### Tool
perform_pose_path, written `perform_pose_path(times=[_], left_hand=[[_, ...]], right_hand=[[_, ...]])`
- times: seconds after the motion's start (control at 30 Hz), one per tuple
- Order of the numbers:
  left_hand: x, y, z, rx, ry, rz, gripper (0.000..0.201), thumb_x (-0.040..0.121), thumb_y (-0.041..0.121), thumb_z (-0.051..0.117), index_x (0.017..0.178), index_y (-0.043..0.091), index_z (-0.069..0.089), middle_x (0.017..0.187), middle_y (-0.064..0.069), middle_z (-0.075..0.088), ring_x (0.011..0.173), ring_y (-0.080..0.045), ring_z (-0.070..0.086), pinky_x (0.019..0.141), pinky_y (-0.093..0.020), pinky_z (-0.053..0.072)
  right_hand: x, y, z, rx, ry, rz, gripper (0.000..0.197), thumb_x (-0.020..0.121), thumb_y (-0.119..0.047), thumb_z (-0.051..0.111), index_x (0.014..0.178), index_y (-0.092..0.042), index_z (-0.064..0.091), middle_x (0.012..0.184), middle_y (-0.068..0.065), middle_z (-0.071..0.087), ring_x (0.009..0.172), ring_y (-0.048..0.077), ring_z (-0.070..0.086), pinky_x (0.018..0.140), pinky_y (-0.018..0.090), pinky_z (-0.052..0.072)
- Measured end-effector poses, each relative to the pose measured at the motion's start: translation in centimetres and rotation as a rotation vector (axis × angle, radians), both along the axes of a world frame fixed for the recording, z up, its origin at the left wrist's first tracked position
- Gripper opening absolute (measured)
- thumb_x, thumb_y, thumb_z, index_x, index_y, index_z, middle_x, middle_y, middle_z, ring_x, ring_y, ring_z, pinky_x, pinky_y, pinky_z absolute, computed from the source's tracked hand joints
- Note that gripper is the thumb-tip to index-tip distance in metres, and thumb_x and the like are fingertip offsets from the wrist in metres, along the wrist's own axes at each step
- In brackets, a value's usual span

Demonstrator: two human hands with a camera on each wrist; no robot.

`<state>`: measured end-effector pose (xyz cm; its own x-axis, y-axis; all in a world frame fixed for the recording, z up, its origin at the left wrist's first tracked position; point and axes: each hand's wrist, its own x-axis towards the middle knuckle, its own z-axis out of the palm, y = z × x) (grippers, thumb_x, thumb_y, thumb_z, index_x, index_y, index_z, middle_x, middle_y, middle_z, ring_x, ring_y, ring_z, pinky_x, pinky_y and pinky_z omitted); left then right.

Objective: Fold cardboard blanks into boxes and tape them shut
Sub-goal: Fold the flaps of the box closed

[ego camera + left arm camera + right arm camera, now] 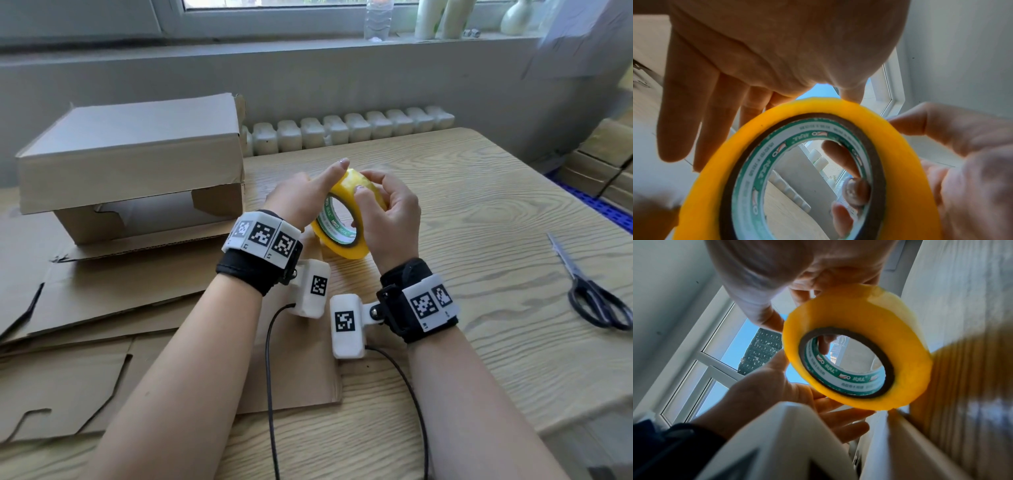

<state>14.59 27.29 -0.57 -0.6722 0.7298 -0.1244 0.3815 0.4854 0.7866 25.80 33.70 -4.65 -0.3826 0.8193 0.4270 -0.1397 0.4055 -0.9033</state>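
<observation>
- tape first: the yellow roll of packing tape with a green-printed core (342, 219) is held up off the light wood-grain tabletop (496, 222), between both hands, in front of the person.
- the right hand (390, 212) grasps the roll, with fingers curled through the core and the thumb on the outer face.
- the left hand (301, 198) lies along the roll's far side with fingers straight and relaxed, the thumb stretched over the top edge; it steadies rather than clamps.
- my guess is they are hunting for the loose end of the tape. to do that well, turn the roll slowly and drag a nail across the glossy face until it catches.
- peel the end squarely, or the film may split into a sliver.
- the folded brown cardboard box (133, 161) sits to the left on the flat brown cardboard blanks (102, 308), one side flap not closed, well apart from the roll.
- black-handled scissors (592, 294) lie at the right of the tabletop, handy for the cut.
</observation>
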Motion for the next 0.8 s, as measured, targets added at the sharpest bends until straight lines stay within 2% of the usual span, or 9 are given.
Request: perform_pose_path(times=[0.1,0.17,0.23,0.37,0.47,0.57,0.63,0.7,0.8], left_hand=[[0.2,0.0,0.2,-0.024,0.008,-0.022,0.111,0.047,0.097,0.024,0.109,0.014,0.063,0.103,-0.009,0.068,0.094,-0.028,0.065,0.089,-0.051,0.053],[0.3,-0.1,0.3,-0.032,0.023,-0.033,0.102,0.059,0.095,0.025,0.112,0.014,0.06,0.106,-0.011,0.067,0.096,-0.029,0.064,0.089,-0.051,0.052],[0.5,-0.1,0.4,-0.036,0.04,-0.061,0.09,0.075,0.088,0.025,0.117,0.016,0.058,0.11,-0.014,0.065,0.099,-0.031,0.063,0.091,-0.051,0.052],[0.6,-0.2,0.5,-0.027,0.003,-0.035,0.103,0.06,0.091,0.022,0.116,0.013,0.059,0.107,-0.014,0.066,0.095,-0.031,0.065,0.086,-0.05,0.055],[0.7,-0.2,0.5,-0.028,0.015,-0.049,0.099,0.067,0.09,0.021,0.12,0.015,0.057,0.109,-0.015,0.065,0.097,-0.032,0.064,0.087,-0.051,0.055],[0.4,0.0,0.2,-0.034,0.028,-0.041,0.102,0.065,0.093,0.019,0.123,0.017,0.056,0.11,-0.016,0.065,0.1,-0.034,0.063,0.09,-0.052,0.052],[0.3,0.0,0.1,-0.045,0.058,-0.065,0.084,0.08,0.085,0.019,0.121,0.021,0.054,0.111,-0.017,0.064,0.101,-0.035,0.062,0.092,-0.053,0.051],[0.1,0.1,-0.2,-0.058,0.086,-0.066,0.073,0.085,0.081,0.02,0.111,0.021,0.053,0.108,-0.017,0.064,0.098,-0.034,0.063,0.091,-0.052,0.052],[0.0,0.3,-0.3,-0.066,0.085,-0.01,0.085,0.075,0.088,0.024,0.105,0.015,0.055,0.102,-0.014,0.065,0.093,-0.032,0.064,0.089,-0.051,0.053]], right_hand=[[0.0,0.1,0.0,0.003,-0.003,0.019,0.021,0.077,-0.031,0.055,0.093,-0.023,0.066,0.083,0.003,0.071,0.076,0.018,0.068,0.066,0.031,0.055],[0.0,0.2,0.1,-0.022,-0.005,0.043,0.026,0.074,-0.036,0.054,0.094,-0.025,0.066,0.085,0.003,0.071,0.077,0.018,0.067,0.065,0.029,0.054],[0.0,0.3,0.1,-0.038,-0.013,0.059,0.028,0.074,-0.035,0.054,0.096,-0.024,0.067,0.087,0.004,0.071,0.078,0.018,0.067,0.065,0.029,0.054],[0.1,0.5,0.2,-0.07,-0.009,0.085,0.027,0.076,-0.027,0.055,0.098,-0.021,0.068,0.087,0.004,0.071,0.078,0.019,0.067,0.066,0.03,0.054],[0.1,0.5,0.3,-0.076,-0.013,0.092,0.029,0.076,-0.026,0.054,0.099,-0.018,0.07,0.086,0.003,0.071,0.078,0.018,0.067,0.066,0.03,0.054],[0.2,0.5,0.3,-0.076,-0.016,0.095,0.032,0.077,-0.024,0.05,0.1,-0.016,0.071,0.078,-0.003,0.068,0.067,0.009,0.061,0.061,0.025,0.048],[0.2,0.6,0.3,-0.096,-0.018,0.104,0.031,0.079,-0.025,0.051,0.101,-0.015,0.071,0.077,-0.005,0.067,0.067,0.007,0.06,0.061,0.024,0.048],[0.3,0.7,0.4,-0.131,-0.02,0.123,0.026,0.081,-0.027,0.056,0.1,-0.017,0.071,0.08,-0.004,0.069,0.072,0.01,0.064,0.066,0.029,0.053],[0.4,1.2,0.3,-0.187,-0.029,0.14,0.014,0.083,-0.024,0.064,0.094,-0.021,0.072,0.079,-0.003,0.07,0.074,0.014,0.067,0.072,0.037,0.056]])
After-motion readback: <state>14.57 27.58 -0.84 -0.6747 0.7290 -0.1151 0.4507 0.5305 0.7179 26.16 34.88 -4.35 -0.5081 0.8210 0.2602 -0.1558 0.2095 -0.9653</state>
